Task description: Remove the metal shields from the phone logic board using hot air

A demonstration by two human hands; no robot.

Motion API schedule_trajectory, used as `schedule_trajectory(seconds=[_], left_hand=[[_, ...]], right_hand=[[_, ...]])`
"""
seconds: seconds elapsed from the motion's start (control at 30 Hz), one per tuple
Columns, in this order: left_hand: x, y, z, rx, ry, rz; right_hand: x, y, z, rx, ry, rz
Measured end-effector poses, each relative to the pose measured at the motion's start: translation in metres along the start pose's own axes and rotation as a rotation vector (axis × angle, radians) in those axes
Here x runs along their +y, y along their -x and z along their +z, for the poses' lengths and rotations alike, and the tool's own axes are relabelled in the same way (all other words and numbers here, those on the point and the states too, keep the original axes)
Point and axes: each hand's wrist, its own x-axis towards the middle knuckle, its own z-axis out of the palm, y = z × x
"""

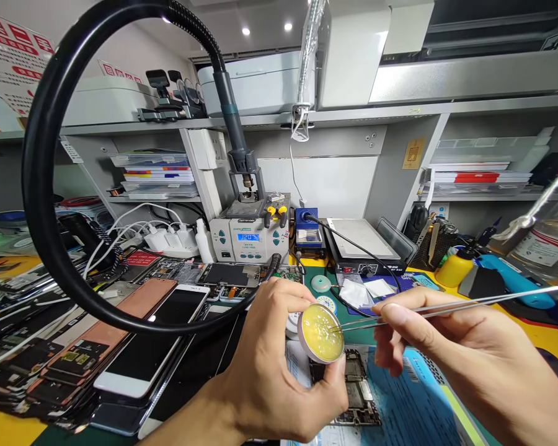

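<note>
Between thumb and fingers, my left hand point(270, 365) grips a small round tin of yellow paste point(320, 334), tilted so that its open top faces me. The paste looks like soldering flux and has small pits in its surface. My right hand point(446, 347) pinches a pair of metal tweezers point(428, 310), whose tips are at the paste. Behind and below the tin, a phone circuit board point(360, 396) lies on a blue printed sheet point(413, 402); my left hand and the tin cover part of it.
A hot air station point(248, 238) with a thick black hose point(41, 186) stands at the back, the hose looping across the left. Phones point(153, 341) and parts crowd the left side. A soldering iron stand point(309, 232), a heating plate point(363, 241) and a yellow bottle point(454, 267) stand behind.
</note>
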Motion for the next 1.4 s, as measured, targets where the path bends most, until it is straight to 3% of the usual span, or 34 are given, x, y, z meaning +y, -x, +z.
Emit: schedule_trajectory(seconds=[0.23,1.4], left_hand=[[-0.0014,-0.0003,-0.0007,-0.004,0.006,-0.011],[0.0001,-0.0002,-0.0007,0.005,0.057,-0.069]], right_hand=[[0.0037,0.0013,-0.0041,-0.055,0.004,0.046],[0.0025,0.0009,-0.0031,-0.019,0.02,0.013]])
